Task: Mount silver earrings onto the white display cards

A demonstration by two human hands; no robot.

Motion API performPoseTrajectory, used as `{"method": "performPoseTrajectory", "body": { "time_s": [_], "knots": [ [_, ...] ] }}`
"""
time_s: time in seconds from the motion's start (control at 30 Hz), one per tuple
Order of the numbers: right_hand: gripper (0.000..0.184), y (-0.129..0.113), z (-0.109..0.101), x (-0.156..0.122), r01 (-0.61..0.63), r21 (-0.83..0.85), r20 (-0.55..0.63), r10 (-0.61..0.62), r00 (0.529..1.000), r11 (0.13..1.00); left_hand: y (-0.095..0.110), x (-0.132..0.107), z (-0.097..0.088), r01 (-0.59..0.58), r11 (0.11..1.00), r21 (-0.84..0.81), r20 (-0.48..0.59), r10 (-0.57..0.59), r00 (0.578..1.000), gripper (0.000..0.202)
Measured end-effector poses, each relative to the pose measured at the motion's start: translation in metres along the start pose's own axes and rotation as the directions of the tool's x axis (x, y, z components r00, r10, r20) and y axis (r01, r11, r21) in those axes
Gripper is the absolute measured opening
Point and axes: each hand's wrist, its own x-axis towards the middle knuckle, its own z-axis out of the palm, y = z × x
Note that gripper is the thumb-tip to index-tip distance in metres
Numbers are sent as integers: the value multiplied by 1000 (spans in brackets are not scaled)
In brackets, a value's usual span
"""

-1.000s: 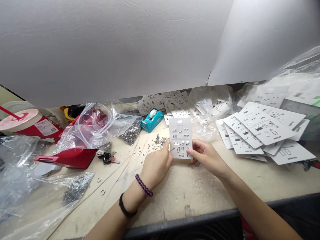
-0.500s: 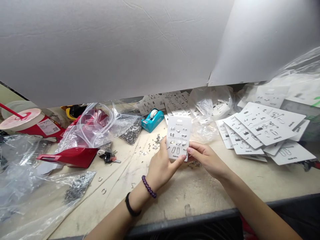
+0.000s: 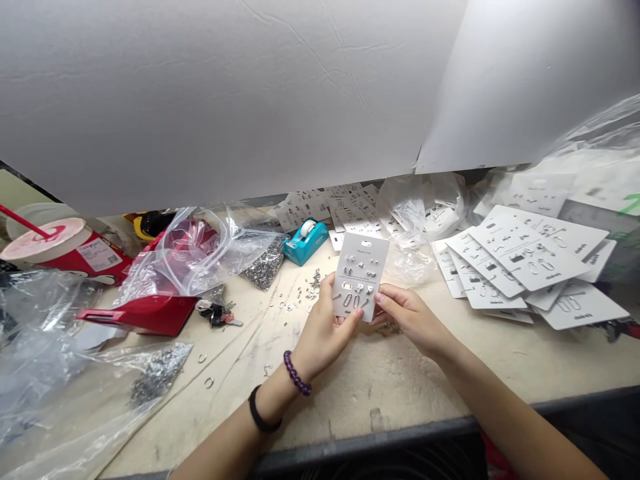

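Note:
A white earring card point(image 3: 361, 273) with rows of small silver earrings is held up above the table point(image 3: 350, 400), its front towards me. My left hand point(image 3: 325, 327) grips its left side and lower edge, thumb across the front and fingers behind. At the lower right edge, my right hand point(image 3: 407, 313) pinches the card near a small earring; its fingertips behind the card are hidden. Below the right hand, a few small metal pieces point(image 3: 389, 329) lie on the table.
Filled earring cards point(image 3: 537, 247) lie in a loose pile at right. A teal tape dispenser point(image 3: 305, 241) stands behind the hands. Leftward are a red scoop point(image 3: 145, 315), a bag of metal parts point(image 3: 265, 260), keys point(image 3: 220, 313) and a red cup point(image 3: 65, 250). A white panel point(image 3: 225, 100) rises behind.
The card has tilted, its top leaning to the right and its face turning greyer. My left thumb has shifted slightly left along its lower edge. Both hands still hold it.

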Motion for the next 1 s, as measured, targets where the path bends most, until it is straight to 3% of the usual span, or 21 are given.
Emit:
{"method": "performPoseTrajectory", "body": {
  "time_s": [0.27,0.33,0.47,0.6,0.73,0.83,0.93,1.0],
  "knots": [
    [28,0,0,1,11,-16,-8,-11,1000,1000,-1,1,-1,-3,1000,-14,7,3,1000,59],
    [27,0,-1,1,39,-24,-26,-40,999,999,-1,1,-1,-4,1000,-27,19,5,1000,60],
    [28,-1,-6,1,100,-51,-101,-105,989,994,-3,2,-1,28,996,-86,42,-24,999,42],
    [26,-1,-9,-1,193,-176,-173,-224,959,965,-6,5,-3,94,993,-65,62,-90,994,38],
    [21,-4,-7,-3,311,-370,-195,-401,895,875,-5,5,-5,55,998,-37,19,-54,998,37],
    [19,-10,-7,-7,345,-491,-246,-508,826,800,-2,3,-7,-37,992,122,-83,48,995,33],
    [19,-19,-17,-15,330,-604,-336,-607,720,725,1,2,-9,-109,965,241,-121,141,983,29],
    [20,-26,-34,-23,292,-680,-410,-680,608,672,3,2,-10,-134,951,277,-115,171,978,26]
  ]
}}
